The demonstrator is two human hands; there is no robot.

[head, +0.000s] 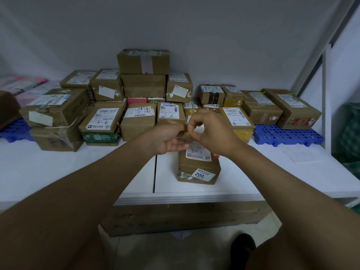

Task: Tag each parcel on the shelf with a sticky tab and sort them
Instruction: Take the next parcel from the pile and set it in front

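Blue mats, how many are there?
2: one blue mat at the shelf's left end, another at the right, both under boxes. More may hide beneath the middle boxes.

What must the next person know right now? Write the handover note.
Left hand and right hand together pinch a small yellow sticky tab above the parcel marked 3-1, which stands alone at the front of the white shelf.
Done: 3-1 pulled out of the stack.
Left: stick the tab on it, sort it, then do the parcels behind, such as 3-3.
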